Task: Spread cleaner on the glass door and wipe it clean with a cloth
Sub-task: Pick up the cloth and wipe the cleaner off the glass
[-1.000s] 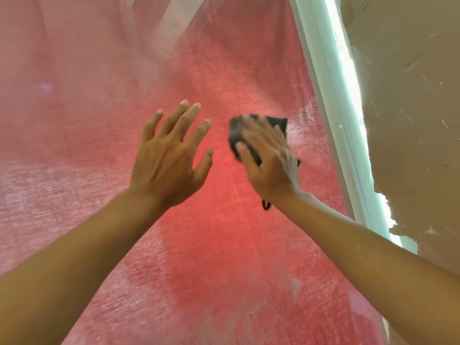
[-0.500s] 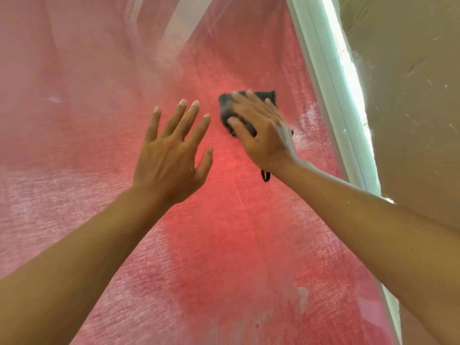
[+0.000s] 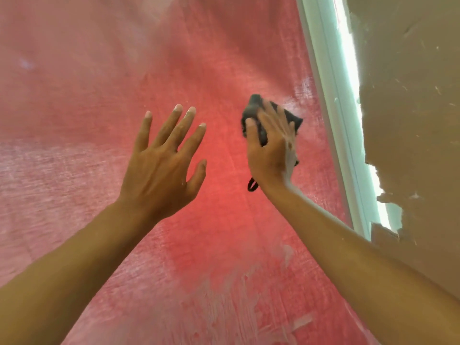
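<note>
The right hand (image 3: 270, 150) presses a dark cloth (image 3: 256, 109) flat on the red glass door (image 3: 99, 83); the left hand (image 3: 164, 165) has its fingers spread wide, holding nothing

Glass door (image 3: 99, 95), white cleaner smears (image 3: 236, 307), dark cloth (image 3: 254, 110) pressed against it
</note>
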{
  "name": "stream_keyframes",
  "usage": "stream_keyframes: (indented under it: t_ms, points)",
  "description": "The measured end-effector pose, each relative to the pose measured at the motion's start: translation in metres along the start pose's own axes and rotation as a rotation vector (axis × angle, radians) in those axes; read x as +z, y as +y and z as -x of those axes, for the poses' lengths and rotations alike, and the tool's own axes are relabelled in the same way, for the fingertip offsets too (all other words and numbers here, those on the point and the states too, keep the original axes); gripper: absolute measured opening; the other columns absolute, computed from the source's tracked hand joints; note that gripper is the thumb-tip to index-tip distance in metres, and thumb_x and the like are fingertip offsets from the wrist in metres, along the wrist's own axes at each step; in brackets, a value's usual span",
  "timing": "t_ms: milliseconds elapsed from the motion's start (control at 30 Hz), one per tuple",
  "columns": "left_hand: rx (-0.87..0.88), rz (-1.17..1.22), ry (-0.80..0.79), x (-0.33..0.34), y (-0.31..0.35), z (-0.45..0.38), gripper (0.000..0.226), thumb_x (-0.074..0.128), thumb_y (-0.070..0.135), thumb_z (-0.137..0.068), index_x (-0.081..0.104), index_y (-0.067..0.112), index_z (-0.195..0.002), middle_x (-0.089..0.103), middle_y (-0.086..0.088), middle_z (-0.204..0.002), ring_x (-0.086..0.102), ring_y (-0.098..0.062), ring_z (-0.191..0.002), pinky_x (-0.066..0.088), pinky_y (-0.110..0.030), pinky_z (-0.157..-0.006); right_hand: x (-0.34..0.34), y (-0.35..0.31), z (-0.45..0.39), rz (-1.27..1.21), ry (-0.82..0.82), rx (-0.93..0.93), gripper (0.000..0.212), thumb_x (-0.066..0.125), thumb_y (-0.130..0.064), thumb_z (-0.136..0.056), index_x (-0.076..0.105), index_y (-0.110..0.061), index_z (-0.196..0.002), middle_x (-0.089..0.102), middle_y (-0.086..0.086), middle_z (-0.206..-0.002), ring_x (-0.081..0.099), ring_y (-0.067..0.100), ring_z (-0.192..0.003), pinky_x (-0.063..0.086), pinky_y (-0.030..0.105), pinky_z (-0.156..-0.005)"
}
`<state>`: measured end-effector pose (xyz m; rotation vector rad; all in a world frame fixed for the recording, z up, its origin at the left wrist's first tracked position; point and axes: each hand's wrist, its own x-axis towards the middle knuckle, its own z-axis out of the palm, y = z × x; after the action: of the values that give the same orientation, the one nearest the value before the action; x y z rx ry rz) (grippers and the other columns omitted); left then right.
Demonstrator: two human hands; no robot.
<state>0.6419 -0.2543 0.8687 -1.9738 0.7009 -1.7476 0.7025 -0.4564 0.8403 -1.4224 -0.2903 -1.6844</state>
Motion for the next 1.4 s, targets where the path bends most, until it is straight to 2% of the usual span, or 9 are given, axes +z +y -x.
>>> stream_keyframes:
  t_ms: [167,367,567,633,767,967,1133,1300,1400]
  points:
    - [0.024,0.023,0.002,0.006,0.016,0.021,0.059,0.044,0.039,-0.103,0.047,0.01,-0.154,0.033,-0.015,-0.167,0.025,-0.032,-0.157,0.013,-0.065,-0.125,-0.017,0.014,0.064,0.024,-0.183,-0.458,0.031,0.06,-0.03,-0.103,0.072,-0.015,-0.128,0.06,0.002,-0.146,0.045,0.024,-0.146,0.032,0.053,-0.122]
    - [0.028,0.046,-0.007,0.004,0.021,0.038,0.054,0.045,0.039,-0.104,0.051,0.014,-0.152,0.034,-0.015,-0.166,0.026,-0.033,-0.157,0.013,-0.065,-0.125,-0.009,0.009,0.063,-0.008,0.102,0.14,0.035,0.058,-0.033,-0.103,0.067,-0.021,-0.135,0.056,-0.003,-0.15,0.037,0.019,-0.151,0.025,0.054,-0.125]
    - [0.052,0.065,-0.012,0.004,0.024,0.043,0.056,0.045,0.04,-0.103,0.052,0.012,-0.151,0.034,-0.017,-0.166,0.025,-0.033,-0.157,0.014,-0.067,-0.124,-0.031,0.019,0.11,0.017,-0.24,-0.52,0.027,0.062,-0.029,-0.103,0.077,-0.011,-0.118,0.061,0.006,-0.143,0.049,0.028,-0.143,0.035,0.057,-0.118]
    - [0.049,0.077,-0.014,0.004,0.025,0.043,0.055,0.045,0.039,-0.103,0.052,0.012,-0.151,0.034,-0.017,-0.166,0.025,-0.032,-0.157,0.014,-0.066,-0.124,-0.031,0.03,0.105,0.043,-0.141,-0.399,0.028,0.061,-0.028,-0.104,0.075,-0.012,-0.121,0.06,0.005,-0.144,0.048,0.026,-0.144,0.034,0.057,-0.119]
    - [0.046,0.075,-0.029,0.003,0.025,0.045,0.055,0.043,0.039,-0.104,0.051,0.014,-0.152,0.033,-0.016,-0.166,0.024,-0.032,-0.158,0.014,-0.065,-0.125,-0.018,0.019,0.096,-0.001,0.128,0.243,0.037,0.057,-0.034,-0.104,0.066,-0.017,-0.136,0.054,-0.002,-0.152,0.036,0.019,-0.151,0.026,0.056,-0.125]
    - [0.062,0.085,-0.033,0.003,0.024,0.045,0.056,0.041,0.042,-0.105,0.049,0.014,-0.153,0.031,-0.016,-0.167,0.022,-0.032,-0.158,0.013,-0.065,-0.125,-0.044,0.039,0.12,0.066,-0.22,-0.426,0.03,0.06,-0.026,-0.104,0.072,-0.008,-0.125,0.057,0.007,-0.147,0.044,0.03,-0.146,0.033,0.058,-0.12]
    - [0.064,0.086,-0.042,0.002,0.023,0.046,0.057,0.041,0.042,-0.105,0.047,0.015,-0.154,0.03,-0.015,-0.168,0.02,-0.032,-0.159,0.01,-0.065,-0.126,-0.044,0.047,0.117,0.01,0.057,0.252,0.042,0.054,-0.034,-0.104,0.065,-0.01,-0.136,0.05,0.003,-0.154,0.032,0.021,-0.152,0.023,0.059,-0.125]
    - [0.083,0.095,-0.053,0.003,0.026,0.046,0.058,0.043,0.043,-0.103,0.048,0.014,-0.153,0.03,-0.015,-0.168,0.02,-0.032,-0.159,0.01,-0.067,-0.125,-0.048,0.024,0.157,0.069,-0.281,-0.318,0.034,0.055,-0.029,-0.107,0.07,-0.008,-0.129,0.053,0.008,-0.151,0.039,0.032,-0.15,0.028,0.056,-0.123]
    - [0.117,0.115,-0.071,0.003,0.032,0.048,0.057,0.045,0.042,-0.101,0.051,0.015,-0.151,0.033,-0.015,-0.167,0.021,-0.032,-0.158,0.009,-0.067,-0.124,-0.048,0.029,0.155,0.05,-0.206,-0.201,0.037,0.056,-0.028,-0.106,0.063,-0.009,-0.136,0.051,0.005,-0.152,0.037,0.028,-0.151,0.027,0.056,-0.124]
